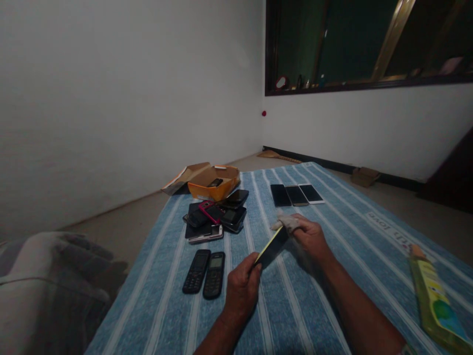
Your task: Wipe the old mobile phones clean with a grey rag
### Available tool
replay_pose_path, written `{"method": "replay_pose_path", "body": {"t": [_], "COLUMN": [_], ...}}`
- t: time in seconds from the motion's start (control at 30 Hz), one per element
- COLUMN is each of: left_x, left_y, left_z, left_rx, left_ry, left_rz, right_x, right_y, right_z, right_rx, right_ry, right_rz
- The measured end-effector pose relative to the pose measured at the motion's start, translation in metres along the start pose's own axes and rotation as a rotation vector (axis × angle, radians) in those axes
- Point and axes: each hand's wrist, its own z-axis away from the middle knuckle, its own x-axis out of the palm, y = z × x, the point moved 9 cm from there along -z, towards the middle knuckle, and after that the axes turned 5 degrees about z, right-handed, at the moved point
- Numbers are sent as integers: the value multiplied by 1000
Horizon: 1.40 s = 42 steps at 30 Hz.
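Note:
My left hand (pixel 242 288) grips the near end of a thin phone with a yellow edge (pixel 271 248), held tilted above the blue striped cloth (pixel 332 246). At the phone's far end my right hand (pixel 308 236) is closed on a small white cloth (pixel 286 221) that touches it. Two black keypad phones (pixel 205 272) lie side by side to the left of my left hand. Three flat smartphones (pixel 296 194) lie in a row further back.
A heap of several phones (pixel 216 217) sits back left, in front of an open orange box (pixel 212 181) with one phone inside. A yellow-green bottle (pixel 434 301) lies at the right edge. A grey bundle (pixel 44 286) is at the far left.

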Motion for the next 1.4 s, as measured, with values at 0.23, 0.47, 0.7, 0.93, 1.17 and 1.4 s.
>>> {"method": "replay_pose_path", "body": {"t": [0.23,0.47,0.7,0.93,1.17,1.4], "left_x": [4,-12,-28,-23,-26,-31], "left_y": [-2,24,31,30,23,13], "left_z": [-2,-8,-13,-16,-15,-13], "left_rx": [-65,-44,-9,-28,-77,-142], "left_ry": [-76,1,87,16,41,96], "left_rz": [42,156,162,213,195,201], "right_x": [23,68,82,62,55,74], "right_y": [-54,-95,-110,-76,-23,16], "right_z": [11,34,45,29,18,30], "right_rx": [-355,-599,-697,-507,-3,268], "right_ry": [-24,-64,-63,-6,25,38], "right_rz": [222,433,508,359,-45,-253]}}
